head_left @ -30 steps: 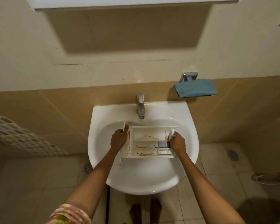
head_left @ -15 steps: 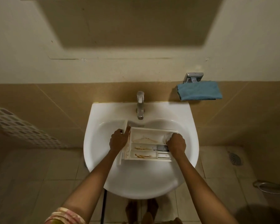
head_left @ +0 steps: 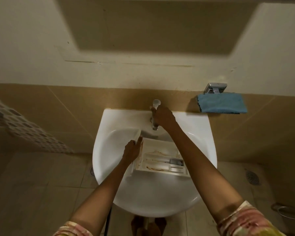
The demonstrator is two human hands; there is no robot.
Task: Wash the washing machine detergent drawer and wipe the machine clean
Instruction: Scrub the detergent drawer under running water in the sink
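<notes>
The white detergent drawer [head_left: 160,160] lies in the white wash basin [head_left: 109,150], its compartments streaked with brown residue. My left hand [head_left: 132,149] grips the drawer's left end, where the front panel sticks up. My right hand [head_left: 163,116] is up at the metal tap [head_left: 156,103] at the back of the basin, fingers wrapped on its handle. My right forearm crosses over the drawer's right side. I see no water running.
A folded blue cloth [head_left: 222,103] rests on a chrome wall holder right of the basin. A perforated white basket [head_left: 24,126] hangs at the left. A floor drain [head_left: 253,177] and a metal bucket [head_left: 289,213] are on the tiled floor at right.
My right hand let go of the drawer's right end and rose to the tap. My left hand kept its hold on the drawer's left end.
</notes>
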